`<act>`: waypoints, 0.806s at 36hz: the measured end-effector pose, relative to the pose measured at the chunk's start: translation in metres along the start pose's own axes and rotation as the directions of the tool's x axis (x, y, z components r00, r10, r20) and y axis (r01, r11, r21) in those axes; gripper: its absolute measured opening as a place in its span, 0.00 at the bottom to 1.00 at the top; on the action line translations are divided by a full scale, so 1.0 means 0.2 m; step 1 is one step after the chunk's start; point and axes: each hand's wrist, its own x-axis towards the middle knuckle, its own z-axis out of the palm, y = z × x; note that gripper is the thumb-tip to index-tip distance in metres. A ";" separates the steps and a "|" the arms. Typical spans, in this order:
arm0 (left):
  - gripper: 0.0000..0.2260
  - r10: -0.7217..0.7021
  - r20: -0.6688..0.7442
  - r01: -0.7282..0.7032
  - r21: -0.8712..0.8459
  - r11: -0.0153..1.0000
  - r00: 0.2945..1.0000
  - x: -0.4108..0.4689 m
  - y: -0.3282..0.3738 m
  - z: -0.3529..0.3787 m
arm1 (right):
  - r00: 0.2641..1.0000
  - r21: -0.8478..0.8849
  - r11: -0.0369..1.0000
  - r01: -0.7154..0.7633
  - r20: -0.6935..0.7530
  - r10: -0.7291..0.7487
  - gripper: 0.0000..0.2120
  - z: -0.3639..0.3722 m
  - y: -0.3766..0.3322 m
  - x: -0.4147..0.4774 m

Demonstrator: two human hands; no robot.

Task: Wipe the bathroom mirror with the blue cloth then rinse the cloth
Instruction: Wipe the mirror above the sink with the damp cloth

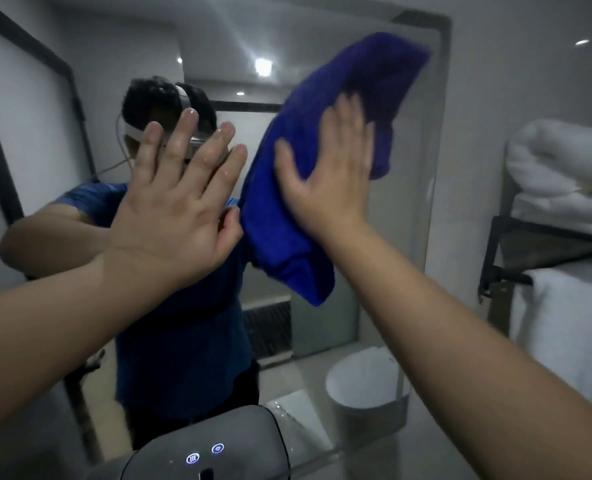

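Wiping step: right hand (325, 174), fingers flat, presses the blue cloth (287, 251) on the mirror (409, 244) toward its right edge. Left hand (173, 209) is spread, holding nothing. Next probably calls for sweeping across the remaining glass.

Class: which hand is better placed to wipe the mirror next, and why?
Right: the right hand presses the blue cloth against the mirror; the left hand is bare, fingers spread.

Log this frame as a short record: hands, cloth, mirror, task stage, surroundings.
left hand: fingers spread, raised before the mirror, holding nothing
right hand: flat palm presses the blue cloth on the mirror
blue cloth: bunched, on the mirror's right half
task stage: wiping; rinse not yet done
surroundings: white towels on rack at right; device with lit icons below
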 end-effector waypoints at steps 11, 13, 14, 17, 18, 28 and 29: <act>0.32 -0.003 -0.003 0.003 -0.004 1.000 1.000 0.00 0.01 0.00 | 0.667 0.017 0.668 -0.744 0.090 0.740 0.38 -0.09 0.42 -1.31; 0.32 -0.002 0.002 0.002 -0.001 1.000 1.000 0.00 0.00 -0.01 | 0.502 -0.010 0.503 -0.864 0.046 0.864 0.43 -0.09 0.43 -1.39; 0.32 0.000 0.009 0.000 -0.004 1.000 1.000 0.00 0.00 -0.01 | 0.482 -0.003 0.482 -0.876 0.038 0.875 0.43 -0.09 0.43 -1.40; 0.32 -0.005 0.026 0.005 -0.003 1.000 1.000 0.00 0.00 -0.01 | 0.434 0.104 0.433 -0.895 -0.014 0.901 0.42 -0.02 0.53 -1.34; 0.32 -0.004 0.024 0.004 -0.004 1.000 1.000 0.00 0.00 -0.02 | 0.364 0.155 0.367 -0.917 -0.050 0.930 0.43 0.02 0.59 -1.27; 0.31 0.010 0.035 -0.009 -0.036 0.999 0.999 -0.01 0.00 -0.02 | 0.838 -0.030 0.838 -0.544 -0.059 0.542 0.46 0.07 -0.01 -0.05; 0.31 0.010 0.030 -0.008 -0.043 0.999 0.999 -0.01 -0.01 -0.01 | 0.897 -0.029 0.897 -0.441 -0.033 0.440 0.44 0.08 -0.08 -0.05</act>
